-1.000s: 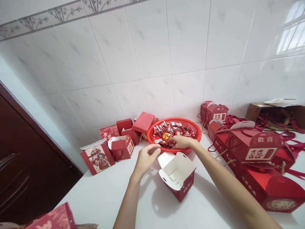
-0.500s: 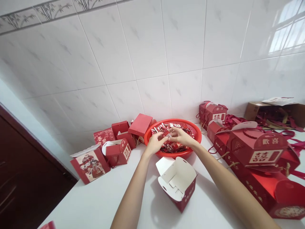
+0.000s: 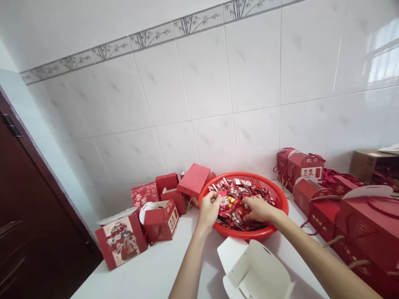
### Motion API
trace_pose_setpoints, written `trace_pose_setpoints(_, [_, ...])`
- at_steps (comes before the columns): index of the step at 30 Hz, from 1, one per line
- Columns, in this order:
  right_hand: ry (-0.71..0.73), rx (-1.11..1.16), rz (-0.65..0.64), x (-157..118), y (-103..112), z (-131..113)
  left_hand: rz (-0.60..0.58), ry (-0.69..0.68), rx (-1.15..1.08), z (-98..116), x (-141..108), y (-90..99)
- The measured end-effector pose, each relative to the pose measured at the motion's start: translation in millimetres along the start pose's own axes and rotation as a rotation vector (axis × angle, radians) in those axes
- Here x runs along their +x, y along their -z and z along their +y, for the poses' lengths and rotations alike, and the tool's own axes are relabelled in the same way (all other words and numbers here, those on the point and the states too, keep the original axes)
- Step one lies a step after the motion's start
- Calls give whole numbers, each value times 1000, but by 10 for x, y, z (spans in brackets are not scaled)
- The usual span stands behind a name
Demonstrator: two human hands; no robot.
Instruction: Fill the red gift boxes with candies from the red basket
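A red plastic basket (image 3: 282, 199) full of wrapped candies (image 3: 235, 191) stands against the tiled wall. Over its left side, my left hand (image 3: 208, 211) pinches a red candy packet (image 3: 225, 204) between thumb and fingers. My right hand (image 3: 258, 209) dips into the candies at the basket's front right. Its fingers curl among the wrappers, and their tips are partly hidden, so what they grip is unclear. Just in front of the basket, between my forearms, sits an open gift box (image 3: 264, 265) with a white inside and its flaps up.
On the left stand several red gift boxes (image 3: 160, 224), one with a printed figure panel (image 3: 121, 241). More red boxes with cord handles (image 3: 368, 224) crowd the right side. Behind them is a brown cardboard box (image 3: 363, 164). A dark red door (image 3: 40, 216) lies at far left.
My hands, close together over the basket before, have moved apart. The right one has lowered into the candies. The view has tilted up and shifted, so the open box appears lower.
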State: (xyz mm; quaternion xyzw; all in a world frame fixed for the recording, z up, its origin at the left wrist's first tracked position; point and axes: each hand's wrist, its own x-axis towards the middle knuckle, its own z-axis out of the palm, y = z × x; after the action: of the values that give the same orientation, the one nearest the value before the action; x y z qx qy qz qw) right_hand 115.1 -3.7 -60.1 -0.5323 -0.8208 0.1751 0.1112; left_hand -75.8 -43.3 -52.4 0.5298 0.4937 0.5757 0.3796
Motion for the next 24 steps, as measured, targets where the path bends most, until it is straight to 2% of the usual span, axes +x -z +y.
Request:
trace_pose_setpoints(4, [-28, -108, 0, 24, -18, -20, -31, 27, 38, 37, 7, -21])
trace_pose_setpoints(9, [59, 56, 59, 20, -10, 4, -53, 66, 87, 21, 50, -16])
trace_pose_setpoints(12, [153, 158, 173, -7, 4, -15, -99, 141, 24, 36, 57, -16])
trace_pose_setpoints(16, [195, 313, 335, -44, 32, -62, -117, 270, -96, 98, 52, -25])
trace_pose_setpoints(24, [246, 493, 567, -98, 41, -60, -94, 310, -173, 131, 66, -22])
